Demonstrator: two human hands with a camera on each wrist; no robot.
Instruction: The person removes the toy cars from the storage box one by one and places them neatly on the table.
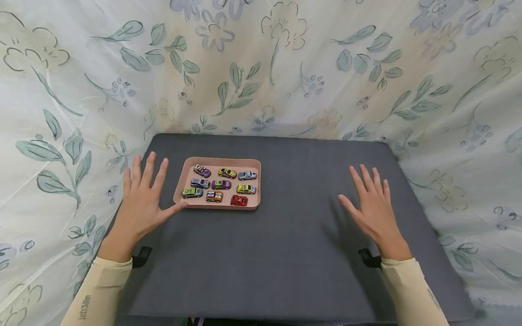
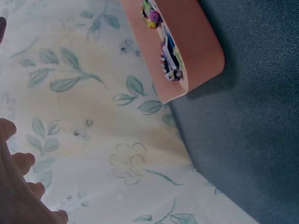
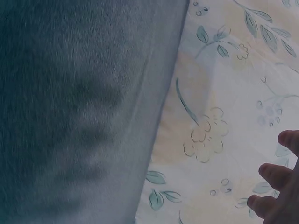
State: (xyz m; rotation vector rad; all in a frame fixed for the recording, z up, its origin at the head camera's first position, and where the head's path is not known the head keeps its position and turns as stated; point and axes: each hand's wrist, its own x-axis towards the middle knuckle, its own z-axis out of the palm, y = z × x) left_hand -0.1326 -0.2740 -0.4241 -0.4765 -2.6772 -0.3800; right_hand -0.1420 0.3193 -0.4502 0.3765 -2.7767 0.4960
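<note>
My left hand [image 1: 142, 199] is spread with straight fingers just left of a pink tray [image 1: 220, 206]; its thumb tip overlaps the tray's lower left corner in the head view, and I cannot tell whether they touch. Several toy cars lie in the tray in loose rows, among them a red car [image 1: 239, 200], an orange car [image 1: 214, 196] and a purple car [image 1: 221, 184]. In the left wrist view, the tray's wall [image 2: 201, 56] and a few cars show at the top. Over the right part of the table, my right hand [image 1: 373, 210] is held with fingers extended, holding nothing.
A dark grey table [image 1: 293, 253] lies beneath both hands. White cloth with a leaf and flower print [image 1: 285, 99] hangs behind the table and along its sides. Black straps [image 1: 142, 256] show at the wrists, by the cream sleeves [image 1: 98, 290].
</note>
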